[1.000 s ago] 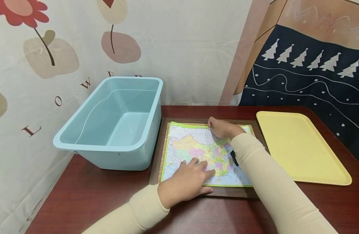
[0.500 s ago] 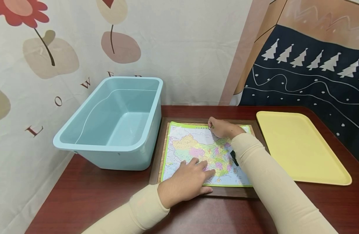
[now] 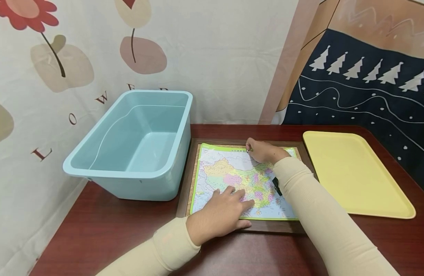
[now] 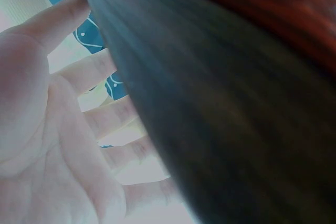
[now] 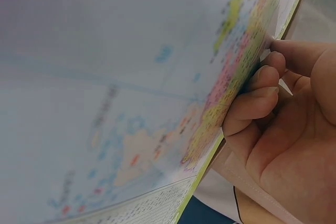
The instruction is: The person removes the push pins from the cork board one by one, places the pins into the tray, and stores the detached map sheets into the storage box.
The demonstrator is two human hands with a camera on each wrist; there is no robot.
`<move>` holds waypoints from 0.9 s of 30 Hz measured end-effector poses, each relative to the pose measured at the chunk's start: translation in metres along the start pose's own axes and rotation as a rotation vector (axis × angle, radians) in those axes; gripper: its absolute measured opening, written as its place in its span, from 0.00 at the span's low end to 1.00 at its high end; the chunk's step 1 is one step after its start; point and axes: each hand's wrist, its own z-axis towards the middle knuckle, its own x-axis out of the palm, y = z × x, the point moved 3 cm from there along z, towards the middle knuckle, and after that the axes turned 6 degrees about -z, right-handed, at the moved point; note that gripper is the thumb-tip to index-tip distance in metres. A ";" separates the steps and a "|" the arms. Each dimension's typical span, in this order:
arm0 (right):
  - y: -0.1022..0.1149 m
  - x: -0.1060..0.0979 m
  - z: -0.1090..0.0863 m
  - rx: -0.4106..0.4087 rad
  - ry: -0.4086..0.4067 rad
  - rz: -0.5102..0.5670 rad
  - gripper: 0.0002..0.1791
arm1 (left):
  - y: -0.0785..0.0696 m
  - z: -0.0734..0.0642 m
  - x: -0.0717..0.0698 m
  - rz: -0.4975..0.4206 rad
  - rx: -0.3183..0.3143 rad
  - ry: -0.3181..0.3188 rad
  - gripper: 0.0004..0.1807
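Note:
A map with a green border point(image 3: 213, 178) lies on a cork board with a dark wooden frame point(image 3: 274, 227). My left hand point(image 3: 220, 214) rests on the map's lower part with its fingers spread and straight, the thumb over the lower frame. The left wrist view shows its palm point(image 4: 31, 145) beside the frame's blurred side point(image 4: 189, 87). At the map's top edge, my right hand point(image 3: 265, 152) pinches a small clear push pin point(image 5: 269, 42) between thumb and forefinger. Its other fingers curl against the map's surface in the right wrist view, and the pin is mostly covered by the fingertips.
A light blue plastic tub point(image 3: 160, 174) stands left of the board, close to its frame. On the right lies a yellow tray point(image 3: 357, 172). All sit on a reddish-brown table point(image 3: 122, 230), with a printed cloth point(image 3: 225, 69) hanging behind.
Both hands, the map and the board stay in place. Only the printed cloth at the far left shifts slightly to the right.

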 end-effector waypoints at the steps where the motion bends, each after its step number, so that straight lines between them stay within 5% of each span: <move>1: 0.000 0.000 0.000 0.001 -0.002 -0.001 0.06 | 0.000 0.000 0.000 0.000 0.001 0.000 0.25; 27: -0.003 0.000 -0.001 -0.026 0.009 0.035 0.05 | 0.000 0.001 0.000 0.008 0.009 -0.011 0.23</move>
